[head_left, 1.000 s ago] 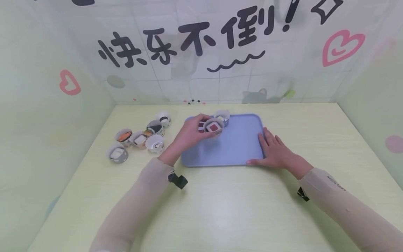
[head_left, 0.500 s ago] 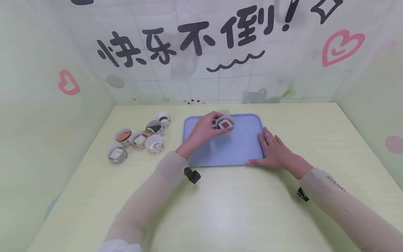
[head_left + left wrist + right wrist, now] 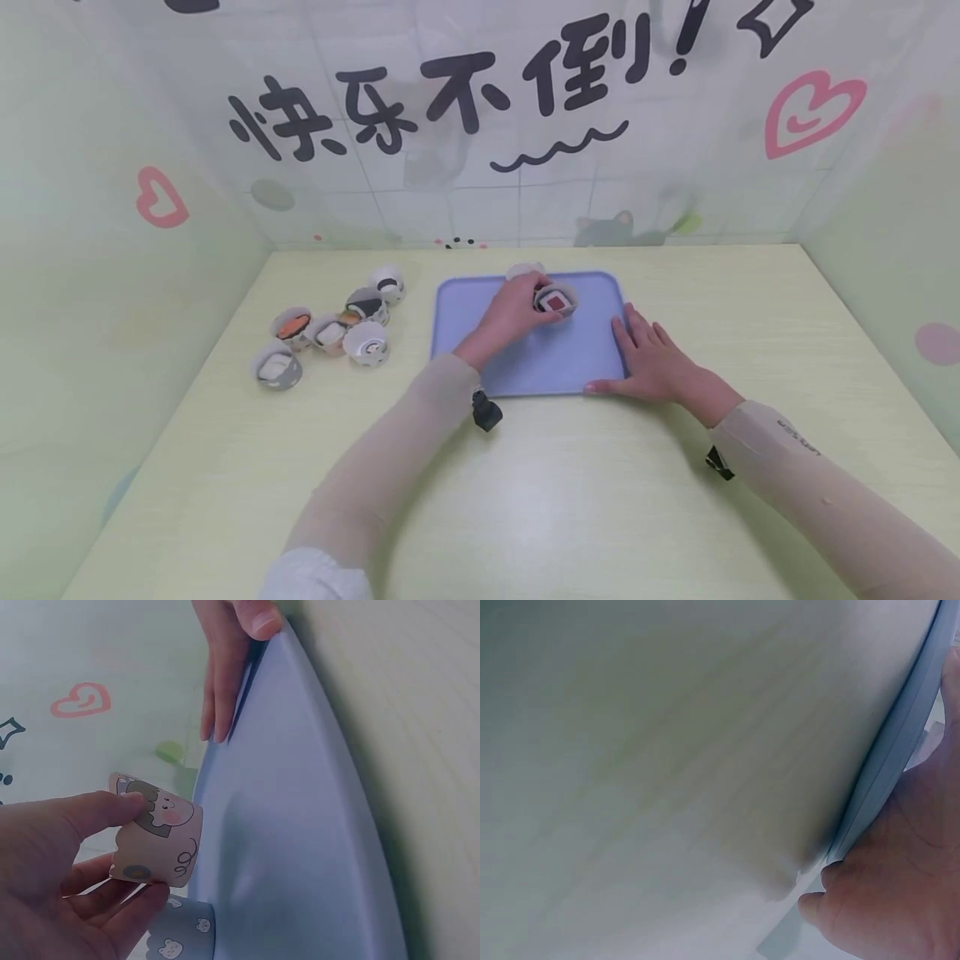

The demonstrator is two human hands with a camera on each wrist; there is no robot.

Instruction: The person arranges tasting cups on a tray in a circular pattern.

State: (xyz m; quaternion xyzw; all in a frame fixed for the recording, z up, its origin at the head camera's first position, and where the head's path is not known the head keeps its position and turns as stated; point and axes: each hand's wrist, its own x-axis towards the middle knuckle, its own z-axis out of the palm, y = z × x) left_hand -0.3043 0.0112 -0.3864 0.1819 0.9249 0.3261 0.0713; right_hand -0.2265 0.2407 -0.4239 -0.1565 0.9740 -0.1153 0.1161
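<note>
Cup (image 3: 163, 844) shifted rightward, left hand (image 3: 516, 310) pinching it over tray (image 3: 570, 358), bare in front, right hand (image 3: 651, 360) straight-fingered at edge

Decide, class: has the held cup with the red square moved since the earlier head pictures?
Yes: against the blue tray in the head view, the cup with the red square has moved right, towards the tray's right edge.

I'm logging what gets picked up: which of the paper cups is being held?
The cartoon-faced paper cup with the red-centred white piece in it, gripped by the left hand. The other cups sit on the table or tray, unheld.
</note>
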